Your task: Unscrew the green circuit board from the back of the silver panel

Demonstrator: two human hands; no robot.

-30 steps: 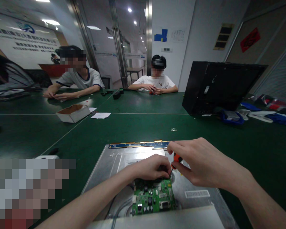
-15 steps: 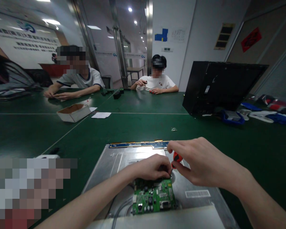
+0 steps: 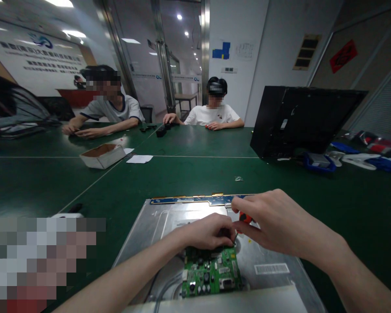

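A red-and-black screwdriver is gripped by its handle in my right hand. Its thin shaft slants down to the upper right corner of a green circuit board. My left hand rests over the board's far edge, fingers pinched close to the screwdriver tip; whatever they hold is hidden. The board lies on the back of a silver metal display panel, which has a barcode label. Along the panel's far edge runs a narrow blue circuit strip.
A black monitor casing stands at the right, with gloves beside it. On the left are a white open box and paper. Two people sit across the green table. A small clear packet lies beyond the panel.
My right hand has shifted slightly and the screwdriver handle sits turned in its fingers. My left hand stays at the board. The person opposite has moved a hand leftward to black items on the table.
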